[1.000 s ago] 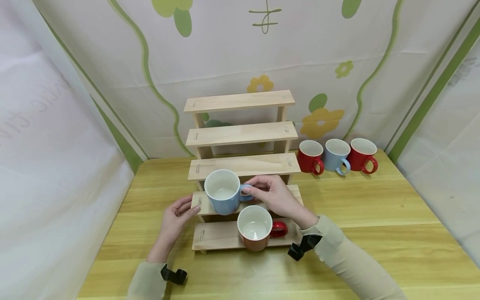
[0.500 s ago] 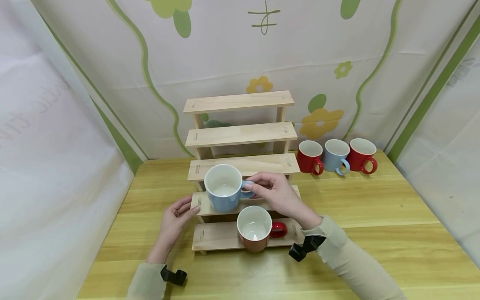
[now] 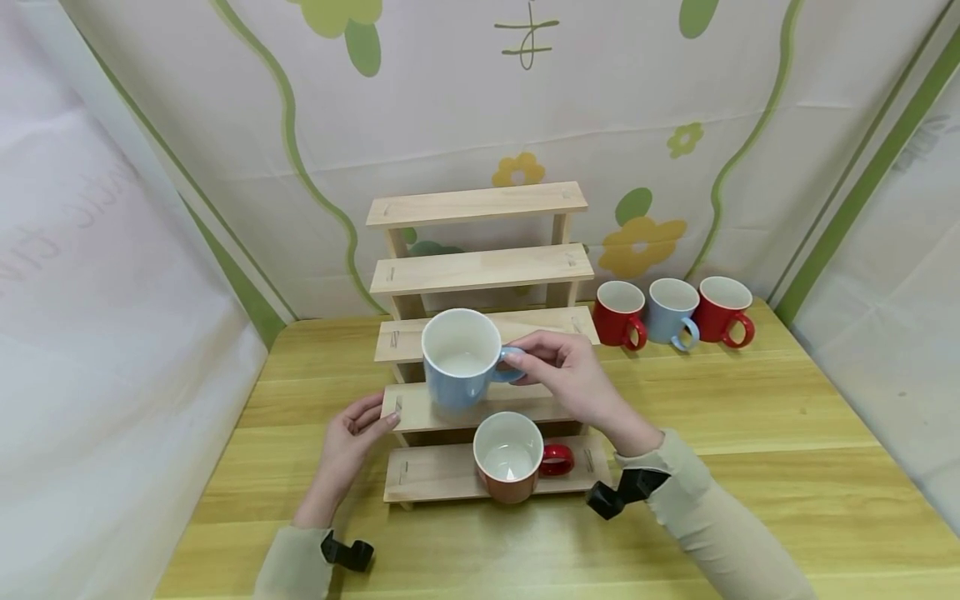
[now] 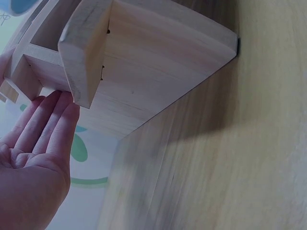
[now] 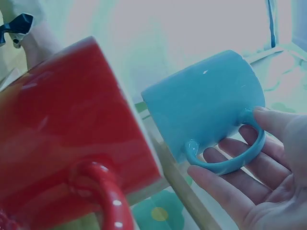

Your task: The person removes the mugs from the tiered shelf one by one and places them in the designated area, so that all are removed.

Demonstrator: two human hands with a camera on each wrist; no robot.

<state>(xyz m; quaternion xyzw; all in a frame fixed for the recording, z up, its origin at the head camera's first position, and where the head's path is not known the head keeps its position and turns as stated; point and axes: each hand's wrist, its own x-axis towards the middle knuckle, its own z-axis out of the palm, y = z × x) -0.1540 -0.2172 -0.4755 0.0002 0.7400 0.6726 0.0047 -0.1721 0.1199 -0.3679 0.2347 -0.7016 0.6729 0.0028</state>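
A light blue mug (image 3: 457,379) with a white inside appears in front of the second and third boards of a stepped wooden shelf (image 3: 480,270). My right hand (image 3: 573,379) grips its handle; in the right wrist view the thumb lies on the handle (image 5: 230,165) and fingers pass through the loop. The left hand (image 3: 352,433) holds the left end of the second board from the bottom, thumb on top. From the left wrist view, its fingers (image 4: 45,124) reach under a board. A red mug (image 3: 508,462) stands on the lowest board, handle to the right.
Right of the shelf, at the back of the wooden table (image 3: 750,433), a red mug (image 3: 617,315), a blue mug (image 3: 670,312) and another red mug (image 3: 720,312) stand in a row. Patterned white cloth (image 3: 465,100) hangs behind and at both sides.
The right hand has lifted the blue mug upward and slightly to the right, off the area of the second board. My left hand has stayed at the shelf's left end.
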